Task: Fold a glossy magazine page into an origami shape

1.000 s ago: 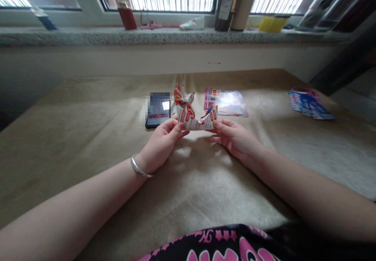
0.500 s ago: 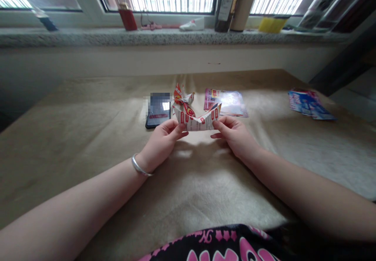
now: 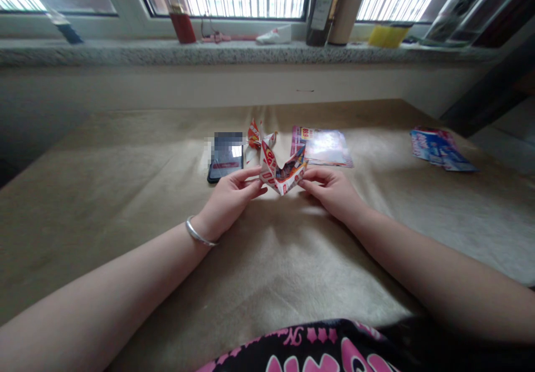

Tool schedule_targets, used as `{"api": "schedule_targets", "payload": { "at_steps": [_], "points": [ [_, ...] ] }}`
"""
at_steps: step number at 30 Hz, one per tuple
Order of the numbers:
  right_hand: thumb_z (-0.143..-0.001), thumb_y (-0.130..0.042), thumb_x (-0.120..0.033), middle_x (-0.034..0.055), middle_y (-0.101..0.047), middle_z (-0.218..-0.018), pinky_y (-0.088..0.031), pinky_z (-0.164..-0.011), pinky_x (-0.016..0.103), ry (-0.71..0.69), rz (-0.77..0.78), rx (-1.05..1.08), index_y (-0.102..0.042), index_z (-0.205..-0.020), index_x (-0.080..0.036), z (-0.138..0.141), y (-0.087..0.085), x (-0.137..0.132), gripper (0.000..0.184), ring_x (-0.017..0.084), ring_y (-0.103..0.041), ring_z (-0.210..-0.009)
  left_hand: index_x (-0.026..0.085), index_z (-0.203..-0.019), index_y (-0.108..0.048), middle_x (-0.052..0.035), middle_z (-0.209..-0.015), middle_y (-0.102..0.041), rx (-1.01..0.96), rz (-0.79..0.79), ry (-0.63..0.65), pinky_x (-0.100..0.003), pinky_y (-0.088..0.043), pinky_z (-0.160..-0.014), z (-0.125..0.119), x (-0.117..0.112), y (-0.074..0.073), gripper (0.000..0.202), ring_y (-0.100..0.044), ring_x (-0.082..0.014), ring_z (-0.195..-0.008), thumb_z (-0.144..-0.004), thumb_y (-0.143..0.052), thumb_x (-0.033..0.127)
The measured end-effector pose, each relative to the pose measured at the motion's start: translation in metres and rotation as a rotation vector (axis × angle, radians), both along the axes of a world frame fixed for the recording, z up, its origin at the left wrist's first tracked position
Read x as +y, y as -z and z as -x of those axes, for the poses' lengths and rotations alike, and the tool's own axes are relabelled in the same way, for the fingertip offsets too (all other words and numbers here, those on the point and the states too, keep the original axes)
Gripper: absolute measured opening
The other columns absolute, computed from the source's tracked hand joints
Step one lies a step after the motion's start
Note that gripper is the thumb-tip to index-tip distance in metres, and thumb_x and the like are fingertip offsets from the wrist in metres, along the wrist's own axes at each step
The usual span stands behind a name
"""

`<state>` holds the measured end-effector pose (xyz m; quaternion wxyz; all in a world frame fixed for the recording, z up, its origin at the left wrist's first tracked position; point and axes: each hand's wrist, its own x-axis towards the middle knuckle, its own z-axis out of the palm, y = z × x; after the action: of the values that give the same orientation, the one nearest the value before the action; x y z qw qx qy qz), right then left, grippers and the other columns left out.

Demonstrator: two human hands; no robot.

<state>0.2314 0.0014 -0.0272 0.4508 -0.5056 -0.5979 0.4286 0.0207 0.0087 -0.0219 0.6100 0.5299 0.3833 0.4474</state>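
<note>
A folded piece of printed paper [image 3: 282,185], white with red print and coloured inner faces, is held between my two hands above the table. Its middle bulges open toward me and two pointed corners stand up. My left hand [image 3: 234,196] pinches its left end between thumb and fingers. At the right end, my right hand [image 3: 332,191] pinches it the same way. Just behind it stands another folded paper figure [image 3: 256,135], red and white with pointed tips, partly hidden by the held paper.
A phone [image 3: 225,157] lies left of the paper figure. Behind my right hand is a stack of printed flyers [image 3: 324,146]; more blue flyers [image 3: 441,149] lie far right. The granite windowsill [image 3: 251,54] holds a red container [image 3: 183,26], a dark jar [image 3: 324,12] and a yellow box [image 3: 388,34].
My hands have come closer together. The folded paper, flat and wide along its lower edge before, now bulges toward me with its inside showing.
</note>
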Motion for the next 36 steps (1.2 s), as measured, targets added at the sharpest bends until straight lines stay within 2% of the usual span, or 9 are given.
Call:
{"api": "schedule_targets", "payload": {
  "at_steps": [3, 8, 12, 16, 20, 24, 32, 36],
  "points": [
    [-0.072, -0.065, -0.038, 0.0032, -0.070, -0.082, -0.045, -0.056, 0.026, 0.025, 0.039, -0.012, -0.068, -0.080, -0.019, 0.0003, -0.0003, 0.0011, 0.021, 0.013, -0.057, -0.064, 0.016, -0.100, -0.067, -0.0064, -0.103, -0.069, 0.014, -0.013, -0.023, -0.032, -0.052, -0.088, 0.0007, 0.0011, 0.0010, 0.038, -0.064, -0.0190, -0.096, -0.069, -0.076, 0.037],
    [-0.071, -0.066, -0.042, 0.0009, -0.068, -0.073, -0.044, -0.056, 0.026, 0.072, 0.076, 0.074, -0.068, -0.076, -0.019, 0.0011, -0.0010, 0.0006, 0.023, 0.011, -0.054, -0.059, 0.015, -0.094, -0.067, -0.0064, -0.094, -0.070, 0.123, -0.073, -0.030, -0.031, -0.051, -0.085, 0.0012, 0.0018, 0.0016, 0.034, -0.064, -0.0172, -0.088, -0.071, -0.074, 0.040],
    [-0.073, -0.064, -0.040, 0.0032, -0.069, -0.079, -0.046, -0.060, 0.027, 0.015, 0.053, 0.015, -0.068, -0.083, -0.018, 0.0015, -0.0021, -0.0010, 0.024, 0.014, -0.059, -0.068, 0.015, -0.089, -0.065, -0.0053, -0.089, -0.067, 0.226, -0.168, -0.050, -0.029, -0.051, -0.078, 0.0014, 0.0026, 0.0036, 0.028, -0.062, -0.0155, -0.081, -0.074, -0.071, 0.038],
    [-0.071, -0.067, -0.038, 0.0037, -0.070, -0.083, -0.049, -0.064, 0.029, -0.086, 0.010, -0.016, -0.067, -0.088, -0.019, 0.0015, -0.0023, -0.0013, 0.025, 0.017, -0.063, -0.077, 0.015, -0.085, -0.063, -0.0054, -0.093, -0.062, 0.224, -0.234, -0.054, -0.028, -0.051, -0.075, 0.0013, 0.0029, 0.0023, 0.026, -0.060, -0.0149, -0.082, -0.074, -0.070, 0.037],
    [-0.067, -0.071, -0.039, 0.0023, -0.071, -0.073, -0.051, -0.063, 0.028, -0.090, 0.089, 0.113, -0.067, -0.080, -0.019, 0.0006, -0.0009, 0.0001, 0.025, 0.014, -0.065, -0.066, 0.014, -0.079, -0.063, -0.0049, -0.092, -0.062, 0.183, -0.203, -0.044, -0.026, -0.050, -0.074, 0.0007, 0.0013, -0.0029, 0.027, -0.059, -0.0140, -0.082, -0.072, -0.072, 0.039],
    [-0.061, -0.077, -0.042, 0.0026, -0.072, -0.072, -0.051, -0.059, 0.027, -0.041, 0.177, 0.242, -0.066, -0.076, -0.019, -0.0014, -0.0006, 0.0019, 0.030, 0.014, -0.066, -0.061, 0.014, -0.074, -0.063, -0.0034, -0.094, -0.060, 0.075, -0.100, -0.036, -0.027, -0.052, -0.074, 0.0011, 0.0002, -0.0059, 0.029, -0.059, -0.0137, -0.081, -0.067, -0.075, 0.040],
    [-0.058, -0.079, -0.042, 0.0036, -0.072, -0.077, -0.052, -0.060, 0.026, 0.004, 0.186, 0.256, -0.065, -0.072, -0.019, -0.0024, -0.0060, -0.0019, 0.031, 0.014, -0.067, -0.064, 0.015, -0.071, -0.062, -0.0021, -0.102, -0.057, -0.046, -0.048, -0.002, -0.027, -0.053, -0.082, 0.0039, 0.0032, -0.0033, 0.023, -0.056, -0.0147, -0.094, -0.069, -0.075, 0.034],
    [-0.060, -0.078, -0.039, 0.0016, -0.071, -0.073, -0.052, -0.057, 0.025, 0.012, 0.124, 0.247, -0.065, -0.072, -0.020, -0.0015, -0.0091, -0.0051, 0.026, 0.013, -0.066, -0.061, 0.016, -0.072, -0.060, -0.0011, -0.100, -0.058, -0.096, -0.001, -0.032, -0.027, -0.054, -0.079, 0.0038, 0.0035, -0.0032, 0.023, -0.057, -0.0139, -0.090, -0.068, -0.076, 0.032]
  ]
}}
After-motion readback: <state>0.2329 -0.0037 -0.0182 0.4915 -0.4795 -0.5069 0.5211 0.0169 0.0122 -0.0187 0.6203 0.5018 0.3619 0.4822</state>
